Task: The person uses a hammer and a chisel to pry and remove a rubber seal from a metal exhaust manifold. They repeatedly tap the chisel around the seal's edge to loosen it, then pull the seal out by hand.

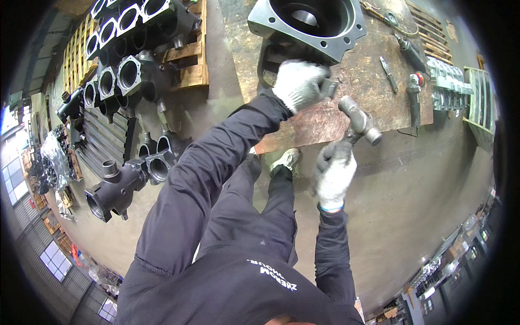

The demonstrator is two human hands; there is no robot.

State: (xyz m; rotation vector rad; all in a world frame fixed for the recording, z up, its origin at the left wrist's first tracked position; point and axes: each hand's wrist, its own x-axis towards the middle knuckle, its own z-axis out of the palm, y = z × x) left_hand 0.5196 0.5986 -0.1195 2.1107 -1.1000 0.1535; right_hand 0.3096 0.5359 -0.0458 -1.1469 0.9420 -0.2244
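My right hand (336, 176), in a white glove with a dark palm, is closed around the handle of a hammer (357, 119). The hammer's worn steel head is raised above the front edge of the worktable. My left hand (300, 84), also gloved, is closed on a short grey metal piece (329, 88), whose end sticks out on the right; its exact kind is not clear. That hand is right by the near side of a large dark cast metal housing (344, 46), which has a wide round bore and a flange with bolt holes.
On the worktable (374, 81) to the right lie a knife (388, 75), an angle grinder (415, 100) and another dark power tool (410, 52). Silvery metal parts (449, 84) stand beyond them. Black castings (130, 76) sit on pallets at left; more castings (116, 189) are on the floor.
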